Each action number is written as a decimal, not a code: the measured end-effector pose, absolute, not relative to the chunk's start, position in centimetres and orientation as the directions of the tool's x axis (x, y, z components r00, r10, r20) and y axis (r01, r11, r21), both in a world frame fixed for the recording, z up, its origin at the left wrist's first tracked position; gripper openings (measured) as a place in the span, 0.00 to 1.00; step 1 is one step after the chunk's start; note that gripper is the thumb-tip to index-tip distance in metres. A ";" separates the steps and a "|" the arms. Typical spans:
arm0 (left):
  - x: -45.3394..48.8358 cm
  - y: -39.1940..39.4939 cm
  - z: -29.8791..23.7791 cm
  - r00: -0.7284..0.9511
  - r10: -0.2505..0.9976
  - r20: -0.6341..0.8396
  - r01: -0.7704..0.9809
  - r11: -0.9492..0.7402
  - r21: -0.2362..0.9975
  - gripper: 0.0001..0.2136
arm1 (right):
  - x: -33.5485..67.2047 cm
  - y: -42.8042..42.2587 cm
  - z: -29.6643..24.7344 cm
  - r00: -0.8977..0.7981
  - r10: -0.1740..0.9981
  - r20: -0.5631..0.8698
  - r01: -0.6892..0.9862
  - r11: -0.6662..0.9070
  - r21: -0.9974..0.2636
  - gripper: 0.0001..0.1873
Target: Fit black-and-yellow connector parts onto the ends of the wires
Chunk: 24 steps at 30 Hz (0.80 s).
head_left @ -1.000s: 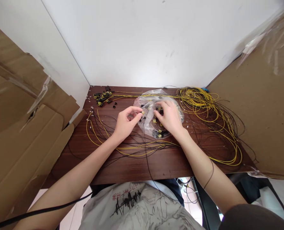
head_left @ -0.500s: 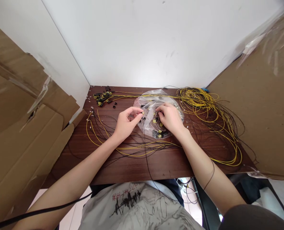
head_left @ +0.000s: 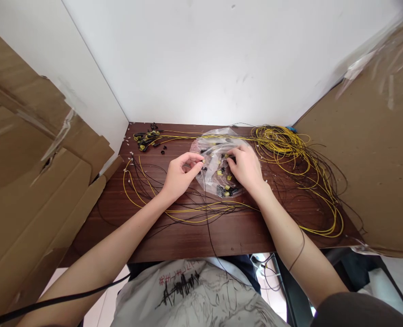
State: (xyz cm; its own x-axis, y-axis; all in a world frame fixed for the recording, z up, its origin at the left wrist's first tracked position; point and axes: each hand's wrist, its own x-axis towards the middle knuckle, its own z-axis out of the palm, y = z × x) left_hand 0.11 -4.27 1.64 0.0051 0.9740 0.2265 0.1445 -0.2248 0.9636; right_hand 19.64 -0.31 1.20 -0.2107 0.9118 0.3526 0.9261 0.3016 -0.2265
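Observation:
My left hand (head_left: 185, 171) pinches the end of a thin black wire (head_left: 207, 213), where a small yellowish piece shows at the fingertips. That wire hangs down over the table edge toward my lap. My right hand (head_left: 245, 164) is over a clear plastic bag (head_left: 210, 181), its thumb and forefinger bent close together by small dark and yellow parts. Whether it grips one of them is too small to make out. Several yellow pieces (head_left: 229, 177) and black parts (head_left: 235, 189) lie on the bag between and below my hands.
Yellow cables (head_left: 279, 145) lie coiled at the right. A bunch of black and yellow connectors (head_left: 147, 140) sits at the back left. Loose wires (head_left: 188, 211) cross the brown table (head_left: 174, 243). Cardboard panels (head_left: 45, 181) flank the left side; a white wall (head_left: 204, 63) stands behind.
My right hand has shifted slightly right and away from me over the bag. The left hand holds the wire end in nearly the same spot.

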 end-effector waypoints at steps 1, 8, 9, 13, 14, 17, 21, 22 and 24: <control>0.1 -4.3 1.6 0.006 0.974 0.226 0.144 -0.225 0.964 0.07 | 19.7 -0.2 1.2 -0.210 0.912 0.352 0.922 0.305 -0.239 0.13; 0.1 -4.3 1.7 0.002 0.975 0.223 0.136 -0.222 0.966 0.07 | 19.6 -0.2 1.4 -0.188 0.938 0.292 0.906 0.280 -0.317 0.11; 0.1 -4.3 1.7 0.002 0.974 0.225 0.138 -0.223 0.965 0.07 | 19.6 -0.2 1.4 -0.189 0.939 0.288 0.905 0.281 -0.321 0.11; 0.0 -4.3 1.7 0.003 0.972 0.234 0.150 -0.232 0.961 0.06 | 19.6 -0.3 1.4 -0.213 0.933 0.289 0.898 0.303 -0.318 0.12; 0.0 -4.3 1.7 0.002 0.972 0.236 0.152 -0.233 0.960 0.06 | 19.6 -0.3 1.4 -0.218 0.933 0.285 0.897 0.307 -0.317 0.12; 0.1 -4.2 1.7 0.000 0.972 0.235 0.156 -0.232 0.960 0.06 | 19.6 -0.2 1.3 -0.220 0.937 0.272 0.897 0.304 -0.321 0.12; 0.1 -4.2 1.8 0.000 0.974 0.225 0.157 -0.222 0.962 0.06 | 19.6 -0.2 1.2 -0.235 0.933 0.274 0.887 0.320 -0.331 0.13; 0.1 -4.2 1.8 0.000 0.975 0.224 0.158 -0.221 0.962 0.06 | 19.6 -0.1 1.1 -0.240 0.931 0.276 0.883 0.328 -0.337 0.13; 0.1 -4.2 1.8 -0.001 0.974 0.226 0.159 -0.223 0.962 0.06 | 19.6 -0.1 1.1 -0.250 0.926 0.284 0.870 0.344 -0.353 0.13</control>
